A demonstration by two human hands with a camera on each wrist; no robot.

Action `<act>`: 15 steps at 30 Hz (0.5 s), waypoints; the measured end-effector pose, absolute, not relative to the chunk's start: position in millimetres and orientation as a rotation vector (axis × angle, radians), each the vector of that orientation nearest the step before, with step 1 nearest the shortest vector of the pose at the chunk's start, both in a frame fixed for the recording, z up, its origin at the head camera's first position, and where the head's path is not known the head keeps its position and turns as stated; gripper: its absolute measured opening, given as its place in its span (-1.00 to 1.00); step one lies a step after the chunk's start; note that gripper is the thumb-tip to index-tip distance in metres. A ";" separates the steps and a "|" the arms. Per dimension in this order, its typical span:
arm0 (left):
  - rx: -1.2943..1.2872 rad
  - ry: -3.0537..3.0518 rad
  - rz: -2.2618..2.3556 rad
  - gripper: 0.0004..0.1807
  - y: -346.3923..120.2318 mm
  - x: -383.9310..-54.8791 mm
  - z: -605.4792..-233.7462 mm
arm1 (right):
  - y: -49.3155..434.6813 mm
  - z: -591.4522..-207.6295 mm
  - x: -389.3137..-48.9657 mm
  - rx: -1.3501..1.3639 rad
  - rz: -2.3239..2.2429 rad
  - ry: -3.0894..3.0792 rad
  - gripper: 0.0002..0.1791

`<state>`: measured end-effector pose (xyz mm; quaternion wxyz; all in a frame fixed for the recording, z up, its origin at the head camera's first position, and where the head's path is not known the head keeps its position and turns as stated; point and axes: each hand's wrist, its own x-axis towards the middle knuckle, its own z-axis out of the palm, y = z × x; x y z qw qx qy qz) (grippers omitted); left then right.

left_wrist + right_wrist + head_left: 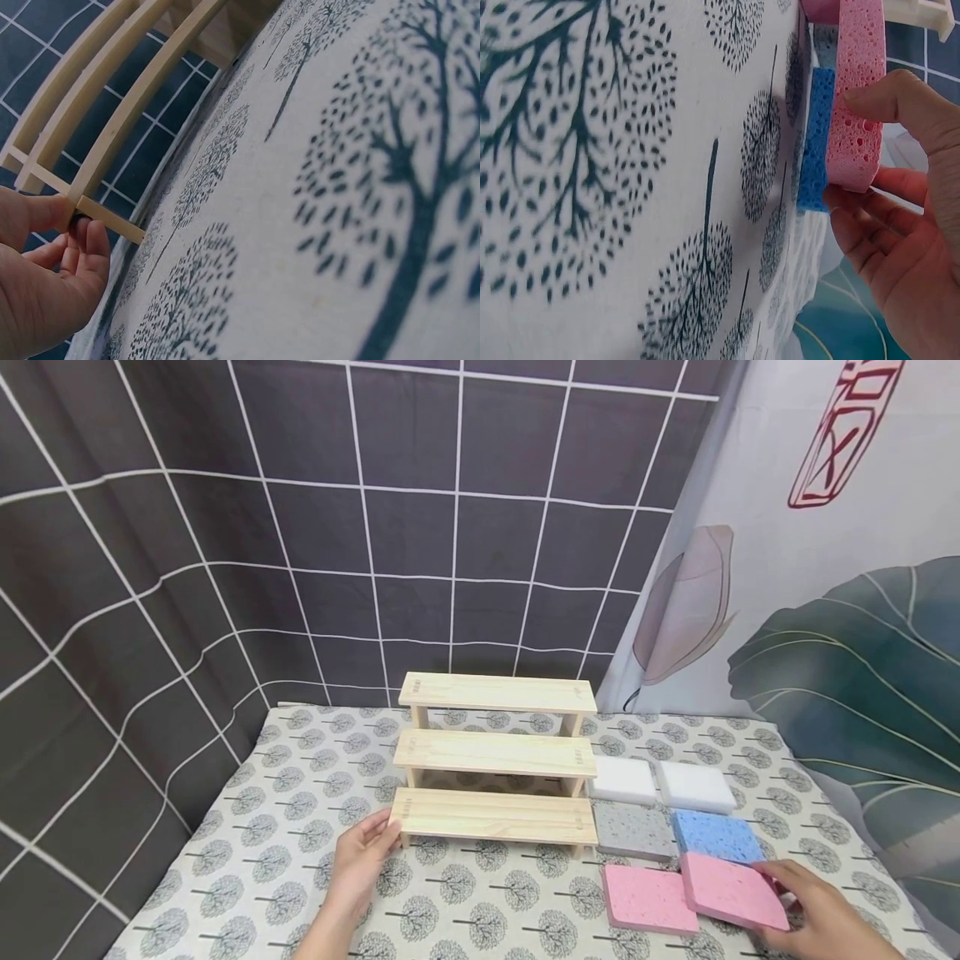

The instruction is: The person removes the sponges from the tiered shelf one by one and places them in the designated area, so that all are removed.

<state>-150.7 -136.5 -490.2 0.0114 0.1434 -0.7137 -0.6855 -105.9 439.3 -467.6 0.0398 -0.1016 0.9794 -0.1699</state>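
A three-tier wooden step shelf [495, 814] stands on the patterned cloth, its boards bare. My left hand [358, 858] pinches the left end of its lowest board between thumb and fingers; in the left wrist view the thumb lies on top of the wooden frame [112, 217]. At the front right, my right hand [817, 910] grips a pink sponge [731, 889] by its right end. That sponge is tilted, overlapping the edge of a blue sponge [717, 835] behind it. Another pink sponge [647, 900] lies flat just left of it. In the right wrist view the held sponge [859, 97] shows its porous side.
Behind the pink sponges lies a grey sponge [633, 829], beside the shelf's right end. Two white sponge blocks [696, 787] sit farther back. A dark grid-patterned curtain [405, 535] hangs behind the table, and a printed white curtain [765, 552] hangs on the right.
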 end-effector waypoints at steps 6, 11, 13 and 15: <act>0.467 -2.238 -2.130 -0.51 -137.5 -151.1 -489.7 | 448.7 -469.2 -106.2 -0.172 -0.507 2.868 -0.11; 0.471 -2.252 -2.123 -0.52 -137.5 -152.2 -489.3 | 452.5 -475.9 -105.3 -0.148 -0.423 2.855 -0.12; 0.471 -2.250 -2.124 -0.52 -137.2 -152.2 -489.3 | 454.5 -478.6 -104.6 -0.188 -0.392 2.885 -0.13; 0.469 -2.248 -2.124 -0.52 -136.7 -152.2 -489.1 | 455.8 -480.8 -104.5 -0.222 -0.369 2.906 -0.15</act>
